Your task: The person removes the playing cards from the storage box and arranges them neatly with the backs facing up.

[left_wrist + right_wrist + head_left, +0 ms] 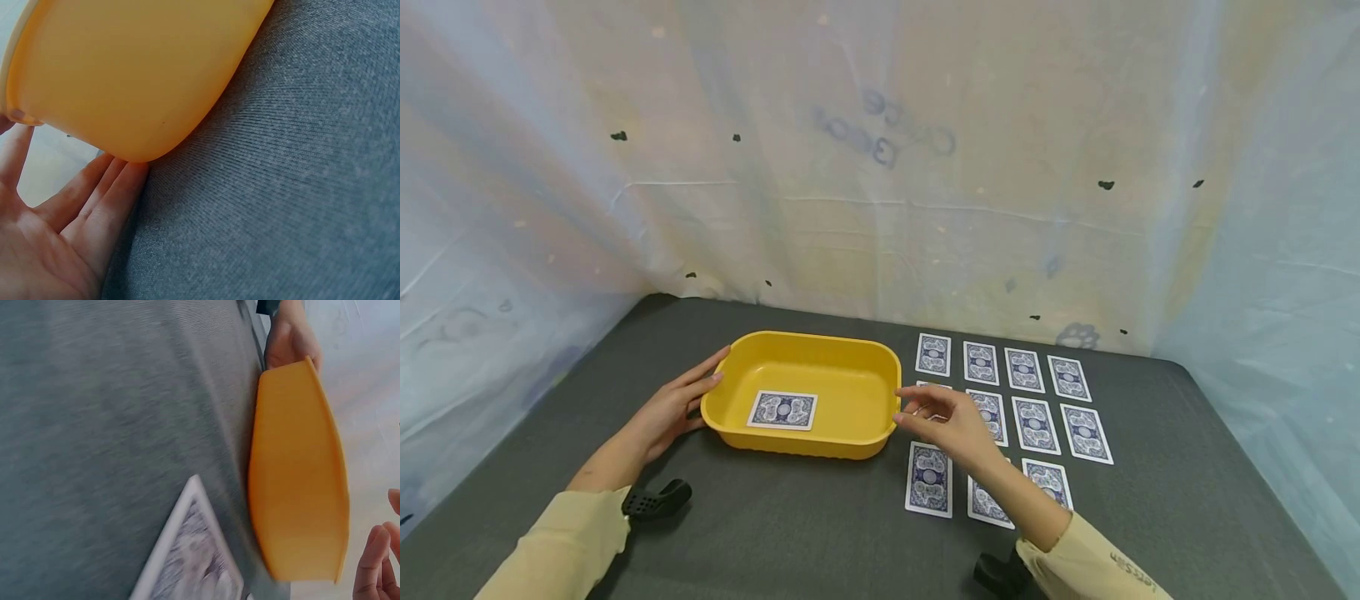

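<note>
A yellow plastic tub (pixel 850 392) stands on the dark table left of centre in the head view. One playing card (pixel 782 410) lies face down inside it. My left hand (pixel 673 408) is at the tub's left end; in the left wrist view its straight fingers (pixel 112 194) touch the tub's lower edge and reach up to the rim. At the other end is my right hand (pixel 955 425), thumb and forefinger apart beside the rim. The right wrist view shows its fingers (pixel 373 559) holding nothing, with a gap to the tub wall (pixel 300 475).
Several face-down cards lie in rows right of the tub, among them a near card (pixel 929 479) and a far-right card (pixel 1069 379). My right hand and forearm cover parts of some. Translucent plastic sheeting (pixel 880 250) hangs behind and beside the dark table (pixel 790 533).
</note>
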`<move>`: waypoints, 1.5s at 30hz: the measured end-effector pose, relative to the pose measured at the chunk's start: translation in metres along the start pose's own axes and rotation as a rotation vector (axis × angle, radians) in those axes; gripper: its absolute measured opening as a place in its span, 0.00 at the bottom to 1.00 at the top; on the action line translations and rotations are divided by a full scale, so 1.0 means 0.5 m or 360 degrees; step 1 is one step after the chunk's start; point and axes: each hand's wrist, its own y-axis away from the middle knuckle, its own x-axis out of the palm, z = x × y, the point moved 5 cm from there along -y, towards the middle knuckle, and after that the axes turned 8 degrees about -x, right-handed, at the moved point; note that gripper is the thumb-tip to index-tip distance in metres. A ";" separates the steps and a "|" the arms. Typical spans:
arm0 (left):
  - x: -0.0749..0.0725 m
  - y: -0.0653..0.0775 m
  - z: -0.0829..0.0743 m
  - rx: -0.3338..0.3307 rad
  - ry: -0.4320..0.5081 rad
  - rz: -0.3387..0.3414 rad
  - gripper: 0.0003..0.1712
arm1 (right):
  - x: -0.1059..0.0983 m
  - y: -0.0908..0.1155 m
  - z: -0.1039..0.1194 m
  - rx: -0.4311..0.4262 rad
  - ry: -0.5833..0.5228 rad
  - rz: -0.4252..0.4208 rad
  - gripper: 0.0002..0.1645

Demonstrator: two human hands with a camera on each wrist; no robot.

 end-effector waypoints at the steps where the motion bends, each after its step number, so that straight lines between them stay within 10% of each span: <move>1: 0.000 0.000 0.000 0.0000 0.0001 0.0001 0.41 | 0.005 -0.006 0.004 0.0000 -0.0015 0.0001 0.22; 19: -0.001 -0.002 0.002 -0.0003 0.0008 0.0003 0.41 | 0.108 -0.100 0.042 0.0043 0.0016 0.0023 0.19; 45: -0.001 0.002 0.002 0.0017 0.0046 0.0015 0.40 | 0.250 -0.183 0.012 0.0400 0.0579 0.0356 0.37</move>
